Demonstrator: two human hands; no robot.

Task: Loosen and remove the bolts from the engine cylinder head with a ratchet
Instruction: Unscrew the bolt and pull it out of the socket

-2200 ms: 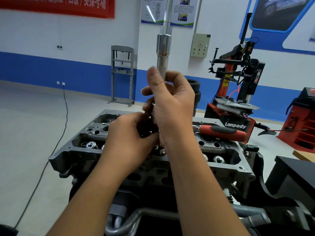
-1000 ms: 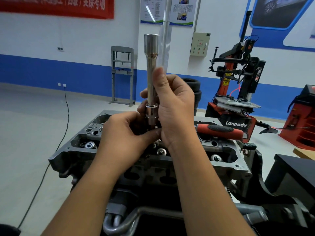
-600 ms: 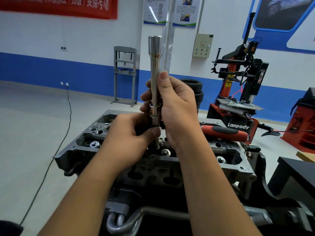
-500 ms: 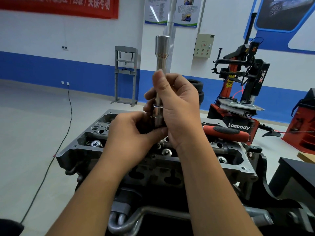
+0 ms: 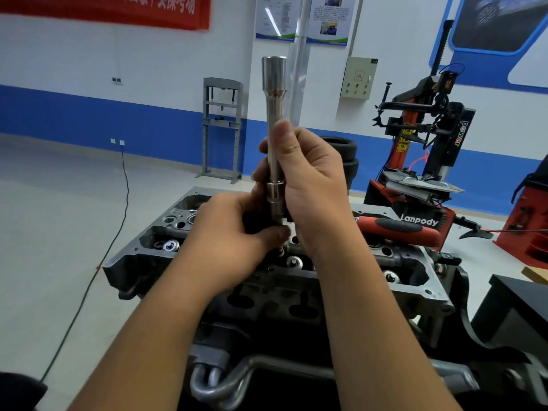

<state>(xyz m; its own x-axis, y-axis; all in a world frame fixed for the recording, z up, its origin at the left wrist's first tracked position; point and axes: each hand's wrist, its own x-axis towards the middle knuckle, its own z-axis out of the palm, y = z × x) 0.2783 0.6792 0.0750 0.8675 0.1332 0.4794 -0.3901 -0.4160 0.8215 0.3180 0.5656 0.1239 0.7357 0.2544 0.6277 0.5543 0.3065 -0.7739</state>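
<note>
A long chrome extension bar with a socket stands upright above the grey engine cylinder head. My right hand grips the bar's middle, thumb up along the shaft. My left hand pinches the bar's lower end, just above the head; what sits at that tip is hidden by my fingers. A ratchet with a red and black handle lies on the head's right side, behind my right wrist. Valve springs and bolt holes show in the head on both sides of my hands.
A red and black tyre changer stands behind the engine on the right. A black bench is at the right edge, a red cabinet beyond it. A grey press frame stands by the far wall. A cable runs across the floor on the left.
The upright bar has swayed slightly left and right between my hands over the last two seconds. Both hands have kept their hold in the same place above the head.
</note>
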